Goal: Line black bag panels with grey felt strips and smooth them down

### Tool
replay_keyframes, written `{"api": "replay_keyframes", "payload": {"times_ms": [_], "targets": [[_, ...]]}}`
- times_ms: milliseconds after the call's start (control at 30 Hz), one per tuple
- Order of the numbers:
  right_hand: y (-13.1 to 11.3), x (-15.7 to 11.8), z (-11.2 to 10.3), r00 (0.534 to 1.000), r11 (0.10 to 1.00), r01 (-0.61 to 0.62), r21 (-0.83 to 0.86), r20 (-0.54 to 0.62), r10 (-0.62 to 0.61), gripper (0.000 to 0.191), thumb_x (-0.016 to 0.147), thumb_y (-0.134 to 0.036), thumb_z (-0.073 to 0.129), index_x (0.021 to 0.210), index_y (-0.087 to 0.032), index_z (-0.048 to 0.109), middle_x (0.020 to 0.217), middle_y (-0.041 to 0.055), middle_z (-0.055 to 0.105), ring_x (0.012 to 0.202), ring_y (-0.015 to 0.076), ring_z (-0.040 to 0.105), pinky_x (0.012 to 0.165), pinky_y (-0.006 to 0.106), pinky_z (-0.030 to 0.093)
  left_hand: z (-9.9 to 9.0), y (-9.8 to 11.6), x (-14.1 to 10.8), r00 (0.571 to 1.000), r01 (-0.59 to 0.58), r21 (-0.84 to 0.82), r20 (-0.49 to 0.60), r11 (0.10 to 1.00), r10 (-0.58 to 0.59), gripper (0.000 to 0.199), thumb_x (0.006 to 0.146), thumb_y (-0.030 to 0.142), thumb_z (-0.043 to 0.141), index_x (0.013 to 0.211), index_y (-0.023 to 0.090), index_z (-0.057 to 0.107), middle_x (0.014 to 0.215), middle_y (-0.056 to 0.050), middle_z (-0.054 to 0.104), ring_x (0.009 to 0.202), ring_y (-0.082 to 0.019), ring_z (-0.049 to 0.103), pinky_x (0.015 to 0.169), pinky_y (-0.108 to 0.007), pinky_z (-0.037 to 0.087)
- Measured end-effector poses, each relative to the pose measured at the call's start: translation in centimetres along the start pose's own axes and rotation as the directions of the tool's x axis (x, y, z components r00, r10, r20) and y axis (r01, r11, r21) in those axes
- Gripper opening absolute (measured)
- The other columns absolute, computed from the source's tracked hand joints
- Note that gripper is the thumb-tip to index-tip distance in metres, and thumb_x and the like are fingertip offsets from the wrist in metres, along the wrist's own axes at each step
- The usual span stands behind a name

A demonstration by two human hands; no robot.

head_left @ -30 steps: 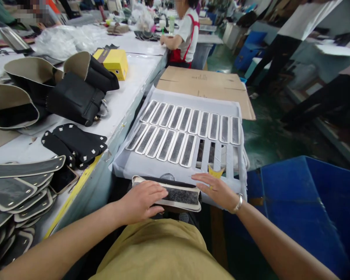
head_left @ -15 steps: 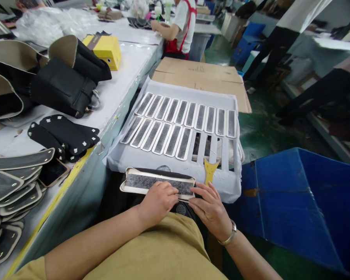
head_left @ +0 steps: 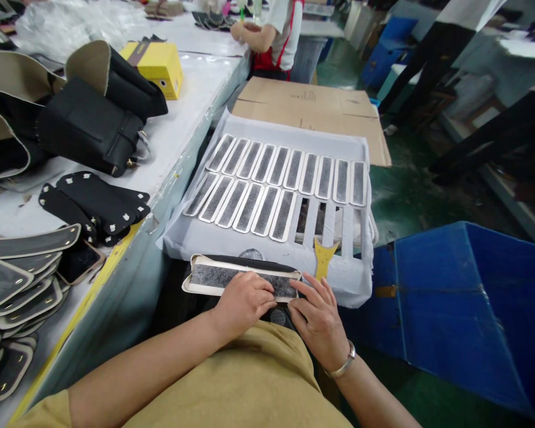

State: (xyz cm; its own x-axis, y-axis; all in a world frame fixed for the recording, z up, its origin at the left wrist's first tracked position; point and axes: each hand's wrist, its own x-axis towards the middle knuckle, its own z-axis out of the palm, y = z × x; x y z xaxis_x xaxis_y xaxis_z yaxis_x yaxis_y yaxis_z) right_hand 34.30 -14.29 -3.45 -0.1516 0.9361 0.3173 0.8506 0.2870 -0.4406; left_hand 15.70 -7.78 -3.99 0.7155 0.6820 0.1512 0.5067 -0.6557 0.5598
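Note:
Across my lap lies a black bag piece [head_left: 267, 263] with a cream edge, its long side running left to right. A speckled grey strip with a white border [head_left: 214, 277] covers its upper face. My left hand [head_left: 246, 297] rests on the strip right of its middle, fingers curled down against it. At the right end, my right hand [head_left: 316, 318] grips the corner of the bag piece between thumb and fingers. Just beyond, a yellow forked piece [head_left: 323, 257] lies on a cloth-covered board [head_left: 196, 238] bearing two rows of similar strips [head_left: 263, 209].
Left, a long table [head_left: 164, 172] carries black bags [head_left: 87, 128], flat black panels [head_left: 98, 199], stacked grey panels [head_left: 13, 285], a phone [head_left: 78, 261] and a yellow box [head_left: 158, 65]. A blue bin [head_left: 446, 297] stands right. Cardboard [head_left: 303, 104] lies behind the board; a co-worker [head_left: 279, 41] sits farther back.
The camera view has shifted slightly. Both hands stay at the right part of the bag piece, with only slight finger movement.

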Motion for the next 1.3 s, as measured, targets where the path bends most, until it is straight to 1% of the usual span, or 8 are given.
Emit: {"api": "replay_keyframes", "payload": {"times_ms": [533, 633, 700, 800, 933, 1033, 1167, 1300], "targets": [[-1.5, 0.3, 1.0, 0.977, 0.973, -0.209, -0.101, 0.022, 0.213, 0.014, 0.078, -0.015, 0.052, 0.065, -0.020, 0.055, 0.125, 0.0074, 0.054, 0.126, 0.0292, 0.034, 0.100, 0.052, 0.030, -0.6, 2.1, 1.3, 0.983, 0.109, 0.246, 0.115, 0.963, -0.141, 0.013, 0.084, 0.022, 0.052, 0.075, 0.020, 0.061, 0.091, -0.002, 0.060, 0.085, -0.020, 0.048, 0.073, -0.037, 0.037], [-1.7, 0.3, 1.5, 0.967, 0.962, -0.254, -0.097, -0.039, 0.251, 0.006, 0.076, -0.014, 0.051, 0.077, -0.018, 0.055, 0.128, 0.0121, 0.050, 0.125, 0.0297, 0.036, 0.099, 0.051, 0.032, -0.8, 2.2, 1.7, 0.974, 0.142, 0.267, 0.135, 0.953, -0.183, 0.006, 0.082, 0.022, 0.054, 0.080, 0.021, 0.059, 0.092, -0.002, 0.058, 0.086, -0.021, 0.049, 0.071, -0.036, 0.038], [-2.1, -0.1, 1.7, 0.959, 0.954, -0.273, -0.120, -0.115, 0.260, 0.014, 0.077, -0.015, 0.053, 0.090, -0.016, 0.056, 0.129, 0.0146, 0.048, 0.123, 0.0302, 0.038, 0.099, 0.052, 0.032, -1.0, 2.1, 1.8, 0.967, 0.151, 0.270, 0.161, 0.951, -0.199, 0.003, 0.081, 0.023, 0.056, 0.082, 0.021, 0.058, 0.092, -0.002, 0.057, 0.086, -0.021, 0.049, 0.071, -0.036, 0.039], [-2.8, -1.4, 1.9, 0.967, 0.963, -0.188, -0.194, -0.211, 0.146, 0.017, 0.081, -0.016, 0.054, 0.096, -0.020, 0.060, 0.115, 0.0093, 0.058, 0.116, 0.0265, 0.046, 0.104, 0.052, 0.025, -1.1, 2.2, 1.8, 0.962, 0.146, 0.276, 0.182, 0.950, -0.201, 0.004, 0.080, 0.024, 0.057, 0.083, 0.021, 0.057, 0.092, -0.003, 0.056, 0.086, -0.022, 0.050, 0.071, -0.036, 0.040], [-3.8, -3.3, 2.4, 0.988, 0.963, 0.001, -0.268, -0.151, -0.043, 0.028, 0.086, -0.012, 0.049, 0.107, -0.026, 0.061, 0.103, 0.0029, 0.066, 0.113, 0.0229, 0.050, 0.108, 0.052, 0.016, -1.0, 2.0, 1.5, 0.972, 0.137, 0.257, 0.151, 0.957, -0.179, 0.004, 0.080, 0.024, 0.058, 0.081, 0.020, 0.058, 0.091, -0.004, 0.056, 0.086, -0.021, 0.051, 0.073, -0.037, 0.041], [-4.2, -3.9, 2.7, 0.994, 0.953, 0.018, -0.303, -0.097, -0.050, 0.033, 0.087, -0.010, 0.044, 0.115, -0.021, 0.058, 0.109, 0.0063, 0.064, 0.121, 0.0267, 0.042, 0.109, 0.054, 0.013, -1.9, 1.2, 0.5, 0.986, 0.105, 0.136, 0.117, 0.985, -0.121, 0.008, 0.077, 0.021, 0.061, 0.085, 0.020, 0.060, 0.096, -0.004, 0.056, 0.089, -0.019, 0.052, 0.080, -0.035, 0.042], [-4.3, -3.9, 2.6, 0.997, 0.952, 0.037, -0.305, -0.052, -0.055, 0.037, 0.086, -0.009, 0.041, 0.119, -0.019, 0.055, 0.114, 0.0083, 0.062, 0.123, 0.0277, 0.041, 0.109, 0.054, 0.011, -4.4, -0.5, -2.0, 0.993, 0.116, 0.071, -0.043, 0.991, -0.114, 0.015, 0.077, 0.021, 0.062, 0.092, 0.020, 0.062, 0.103, -0.005, 0.055, 0.098, -0.019, 0.049, 0.087, -0.034, 0.039], [-4.1, -3.9, 2.7, 0.995, 0.951, 0.063, -0.302, -0.054, -0.083, 0.038, 0.085, -0.009, 0.042, 0.120, -0.018, 0.054, 0.114, 0.0086, 0.062, 0.121, 0.0271, 0.043, 0.110, 0.054, 0.011, -5.3, -1.4, -3.6, 0.982, 0.188, 0.103, 0.005, 0.977, -0.190, 0.012, 0.081, 0.029, 0.059, 0.076, 0.021, 0.066, 0.087, -0.001, 0.059, 0.087, -0.017, 0.051, 0.079, -0.033, 0.038]]}}
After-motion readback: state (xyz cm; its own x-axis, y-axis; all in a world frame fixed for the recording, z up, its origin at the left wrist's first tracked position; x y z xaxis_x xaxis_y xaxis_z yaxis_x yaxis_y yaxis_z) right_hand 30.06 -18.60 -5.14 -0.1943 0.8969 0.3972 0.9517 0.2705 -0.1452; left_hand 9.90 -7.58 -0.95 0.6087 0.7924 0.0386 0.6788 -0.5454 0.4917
